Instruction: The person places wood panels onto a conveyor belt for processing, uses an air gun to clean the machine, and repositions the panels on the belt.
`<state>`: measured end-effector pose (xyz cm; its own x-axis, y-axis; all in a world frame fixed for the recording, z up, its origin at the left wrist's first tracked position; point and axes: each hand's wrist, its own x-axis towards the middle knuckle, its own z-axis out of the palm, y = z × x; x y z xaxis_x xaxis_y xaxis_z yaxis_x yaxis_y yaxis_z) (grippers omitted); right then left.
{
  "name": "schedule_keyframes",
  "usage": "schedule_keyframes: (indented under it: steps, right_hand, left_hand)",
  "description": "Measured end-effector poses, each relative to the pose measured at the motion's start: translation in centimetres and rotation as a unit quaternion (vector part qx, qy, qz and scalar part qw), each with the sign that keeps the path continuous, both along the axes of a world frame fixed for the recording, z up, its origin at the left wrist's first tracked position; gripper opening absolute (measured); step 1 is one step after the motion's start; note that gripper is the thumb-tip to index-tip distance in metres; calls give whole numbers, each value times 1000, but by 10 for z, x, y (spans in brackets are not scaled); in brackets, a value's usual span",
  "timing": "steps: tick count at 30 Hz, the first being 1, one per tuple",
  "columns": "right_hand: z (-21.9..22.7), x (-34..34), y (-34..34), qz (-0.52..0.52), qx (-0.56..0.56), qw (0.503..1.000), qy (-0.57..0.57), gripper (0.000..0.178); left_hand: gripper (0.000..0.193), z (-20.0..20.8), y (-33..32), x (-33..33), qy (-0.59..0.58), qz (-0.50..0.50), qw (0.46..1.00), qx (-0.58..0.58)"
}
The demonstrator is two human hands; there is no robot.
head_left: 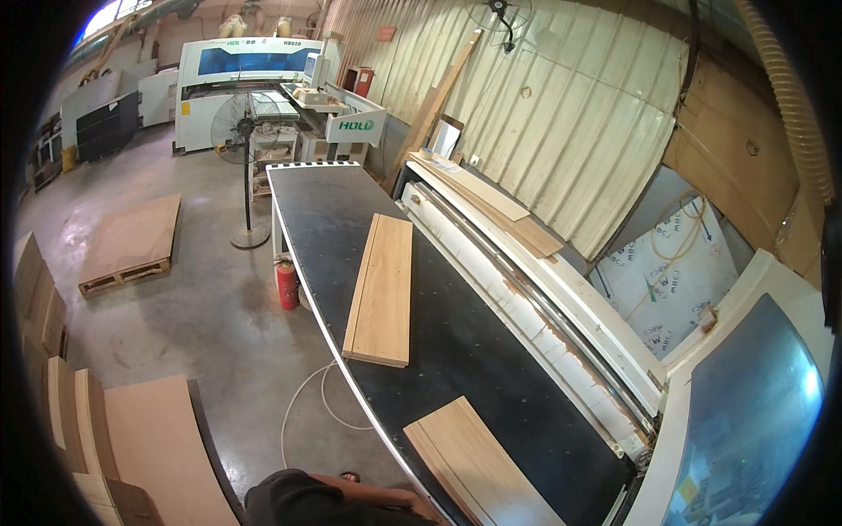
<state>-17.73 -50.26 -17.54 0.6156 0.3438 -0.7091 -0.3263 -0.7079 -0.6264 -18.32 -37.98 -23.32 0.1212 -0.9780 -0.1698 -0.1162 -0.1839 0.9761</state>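
Note:
At the lower edge a bare forearm (373, 493) of mine, beside a dark sleeve (294, 498), reaches rightward toward the table's near side. Its hand does not show, and I cannot tell which arm it is. Neither of my hands is in view. Closest to the forearm lies a near stack of light wood-grain boards (482, 465), cut off by the lower edge. Farther up the long black-topped table (320, 197) rests another stack of similar boards (381, 294), with a narrow groove along its left side.
A white machine bed (526, 316) runs along the table's right side, ending near a blue-tinted cover (745, 421). Left of the table stand a red fire extinguisher (287, 286) and a pedestal fan (246, 175). Large panels (162, 438) and a loaded pallet (132, 237) occupy the left floor.

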Motion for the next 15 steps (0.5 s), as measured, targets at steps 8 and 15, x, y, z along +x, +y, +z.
schedule_keyframes:
  steps: [8,15]
  right_hand:
    - [-27,-41,-57,-30,-29,998,50,26]
    - [-58,-112,-147,13,-91,978,187,26]
  left_hand:
    - [41,-4,-5,-9,13,-38,999,-11]
    - [41,-6,-11,-26,30,-83,996,-23]
